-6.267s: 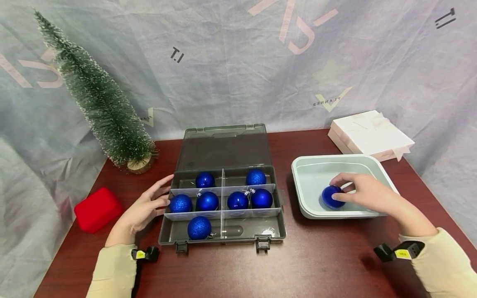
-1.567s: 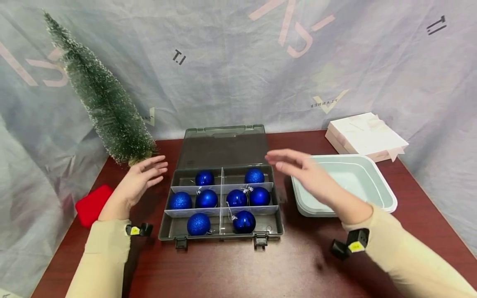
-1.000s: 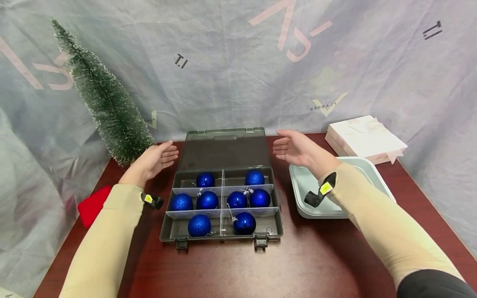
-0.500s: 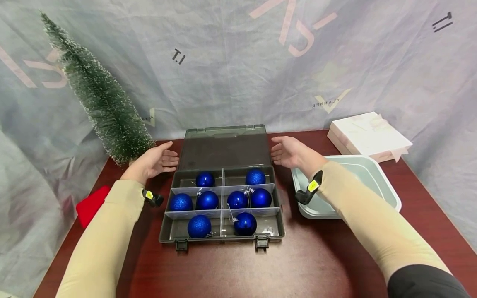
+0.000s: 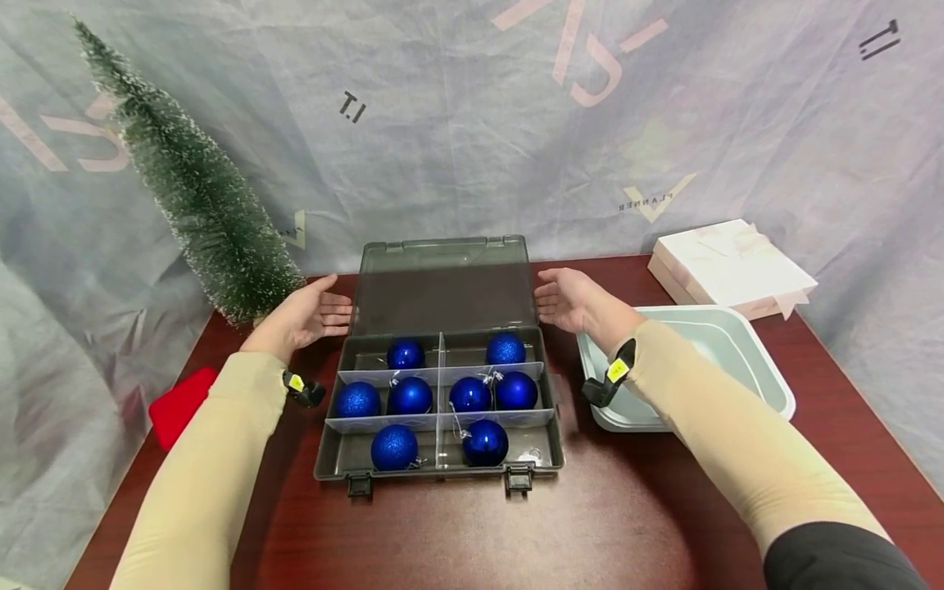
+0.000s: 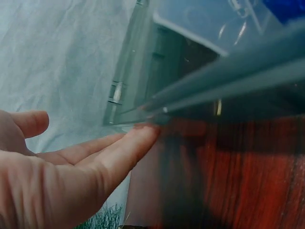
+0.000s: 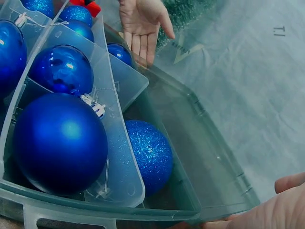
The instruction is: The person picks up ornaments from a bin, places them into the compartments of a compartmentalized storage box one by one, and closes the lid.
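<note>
A grey compartment case (image 5: 328, 459) lies open in the middle of the table with several blue baubles (image 5: 410, 397) in its cells. Its smoky clear lid (image 5: 442, 287) is tilted up a little at the far edge. My left hand (image 5: 317, 310) has straight fingers against the lid's left edge, and my right hand (image 5: 568, 299) mirrors it on the right edge. In the left wrist view the fingertips (image 6: 143, 132) touch the lid (image 6: 138, 71) at its corner. The right wrist view shows a matte bauble (image 7: 59, 143), a glitter bauble (image 7: 147, 155), the lid (image 7: 200, 138) and my right hand (image 7: 271, 214) under its edge.
A pale green tray (image 5: 737, 344) stands right of the case, with a white gift box (image 5: 730, 266) behind it. A small frosted tree (image 5: 199, 188) stands at the back left, a red box (image 5: 180, 401) at the left edge. Grey cloth hangs behind.
The right hand left the tray, and a bauble now lies in the case's front right cell. Both hands moved to the lid's sides, and its far edge has just risen slightly.
</note>
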A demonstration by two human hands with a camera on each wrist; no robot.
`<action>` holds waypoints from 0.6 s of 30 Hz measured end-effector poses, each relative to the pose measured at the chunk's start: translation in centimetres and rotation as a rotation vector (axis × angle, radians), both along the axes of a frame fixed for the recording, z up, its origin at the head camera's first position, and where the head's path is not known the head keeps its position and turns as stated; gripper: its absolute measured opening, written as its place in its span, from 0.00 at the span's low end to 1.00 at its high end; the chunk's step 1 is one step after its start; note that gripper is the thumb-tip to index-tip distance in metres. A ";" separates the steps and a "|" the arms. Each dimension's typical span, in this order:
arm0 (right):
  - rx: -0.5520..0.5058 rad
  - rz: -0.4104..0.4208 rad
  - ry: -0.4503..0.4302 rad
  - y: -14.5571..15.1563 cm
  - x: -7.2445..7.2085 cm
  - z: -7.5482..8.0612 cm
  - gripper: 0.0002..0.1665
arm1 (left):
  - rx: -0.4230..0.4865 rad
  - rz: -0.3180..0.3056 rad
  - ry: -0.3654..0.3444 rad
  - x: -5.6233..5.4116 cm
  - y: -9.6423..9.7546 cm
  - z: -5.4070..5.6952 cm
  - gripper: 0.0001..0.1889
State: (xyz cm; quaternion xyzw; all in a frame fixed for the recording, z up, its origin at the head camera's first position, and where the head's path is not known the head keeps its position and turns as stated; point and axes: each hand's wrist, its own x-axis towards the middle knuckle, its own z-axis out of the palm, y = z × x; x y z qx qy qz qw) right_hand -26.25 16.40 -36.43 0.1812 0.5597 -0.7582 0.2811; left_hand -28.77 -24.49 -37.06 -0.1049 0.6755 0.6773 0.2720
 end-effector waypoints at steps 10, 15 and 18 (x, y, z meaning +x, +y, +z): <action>-0.040 -0.054 0.051 0.2 0.6 1.1 0.37 | 0.029 0.020 0.064 0.4 -0.3 1.2 0.44; -0.047 -0.053 0.100 0.3 1.1 1.6 0.36 | -0.013 0.010 0.126 0.9 -0.2 1.9 0.44; -0.046 -0.042 0.133 0.4 1.5 2.0 0.37 | -0.030 0.009 0.151 1.3 0.0 2.3 0.44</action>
